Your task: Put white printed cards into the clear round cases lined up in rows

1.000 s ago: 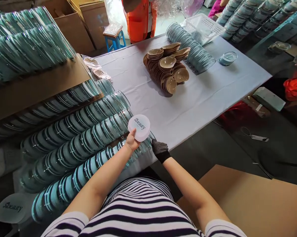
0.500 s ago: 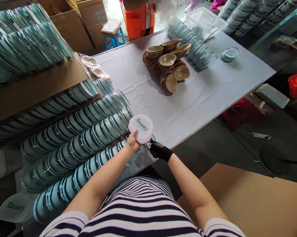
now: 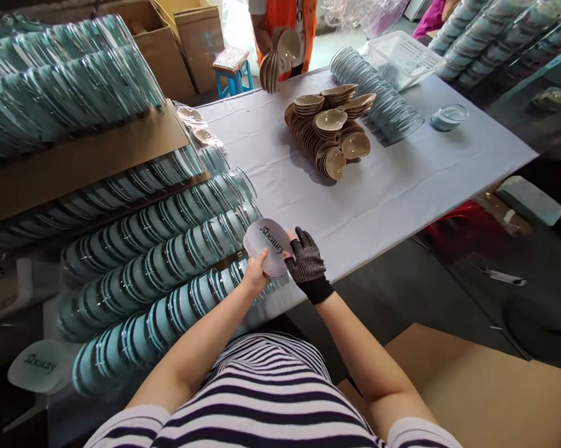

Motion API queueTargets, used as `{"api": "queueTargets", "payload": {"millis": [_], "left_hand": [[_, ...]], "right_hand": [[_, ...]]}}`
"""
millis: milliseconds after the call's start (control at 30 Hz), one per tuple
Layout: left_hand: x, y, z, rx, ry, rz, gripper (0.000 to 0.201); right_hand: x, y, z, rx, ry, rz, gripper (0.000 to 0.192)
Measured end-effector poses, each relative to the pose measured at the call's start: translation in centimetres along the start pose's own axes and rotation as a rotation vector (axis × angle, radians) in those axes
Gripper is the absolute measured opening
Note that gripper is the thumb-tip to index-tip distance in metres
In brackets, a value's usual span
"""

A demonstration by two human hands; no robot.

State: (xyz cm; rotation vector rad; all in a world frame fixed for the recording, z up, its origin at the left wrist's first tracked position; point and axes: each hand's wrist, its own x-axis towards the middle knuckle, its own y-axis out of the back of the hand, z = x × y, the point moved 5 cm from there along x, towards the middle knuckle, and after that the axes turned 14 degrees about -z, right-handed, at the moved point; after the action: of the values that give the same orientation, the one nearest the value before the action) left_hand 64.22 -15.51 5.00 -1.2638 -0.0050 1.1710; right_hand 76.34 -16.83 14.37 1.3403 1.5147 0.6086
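Note:
A rounded, whitish card (image 3: pixel 267 234) printed with dark "beauty" lettering sits above the near edge of the table. It looks like the top of a thin stack. My bare left hand (image 3: pixel 257 274) grips its lower left edge, thumb on the face and fingers underneath. At the right edge, my right hand (image 3: pixel 307 264), in a dark patterned glove with bare thumb and index tips, pinches the card; its other fingers extend. Just left of both hands lie long rows of nested clear glass dishes (image 3: pixel 187 249), with pale layers between them.
Brown bowls (image 3: pixel 329 121) are piled on the white-covered table (image 3: pixel 378 205), beside stacked glass dishes (image 3: pixel 378 93) and a white basket (image 3: pixel 402 56). Across the table a co-worker (image 3: pixel 308 25) in orange holds brown bowls. A cardboard sheet (image 3: pixel 476 386) lies at lower right.
My right hand has risen from below the card to its right edge, its fingers unfolding. The card has tilted and looks darker. The co-worker's brown bowls have come into view.

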Motion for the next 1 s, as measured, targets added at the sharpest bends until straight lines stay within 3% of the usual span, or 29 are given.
{"api": "queueTargets", "payload": {"millis": [67,133,233,300,367,500,600,733,833,1000], "left_hand": [[-0.8,0.5,0.0,0.049,-0.005,0.038,0.026],[-1.3,0.6,0.0,0.055,0.027,0.046,0.028],[-1.3,0.7,0.9,-0.034,0.020,0.053,0.043],[-0.9,0.9,2.1,-0.112,-0.016,0.070,0.046],[-0.3,1.1,3.0,-0.173,-0.007,0.087,0.044],[0.4,1.6,3.5,-0.244,0.110,0.117,0.043],[0.4,1.9,3.1,-0.268,0.141,0.098,0.044],[0.4,2.1,2.8,-0.271,0.147,0.033,0.042],[0.5,2.3,2.7,-0.265,0.155,0.030,0.041],[0.6,2.5,2.7,-0.261,0.182,0.032,0.043]], "right_hand": [[-0.7,-1.4,-1.3,0.103,0.012,-0.034,0.050],[-1.2,-2.4,-0.7,0.297,-0.102,-0.060,0.044],[-3.5,-1.9,2.8,0.498,-0.321,0.170,0.046],[-6.7,-0.9,4.9,0.402,-0.383,0.302,0.049],[-10.0,-0.7,5.6,0.189,-0.349,0.233,0.046],[-14.0,-3.3,3.8,-0.088,-0.166,-0.140,0.038],[-12.7,-5.8,2.3,-0.186,-0.231,-0.312,0.036],[-7.5,-7.6,1.1,-0.238,-0.330,-0.469,0.036],[-5.3,-7.5,0.9,-0.242,-0.385,-0.493,0.037],[-5.0,-8.2,0.7,-0.224,-0.329,-0.461,0.035]]}}
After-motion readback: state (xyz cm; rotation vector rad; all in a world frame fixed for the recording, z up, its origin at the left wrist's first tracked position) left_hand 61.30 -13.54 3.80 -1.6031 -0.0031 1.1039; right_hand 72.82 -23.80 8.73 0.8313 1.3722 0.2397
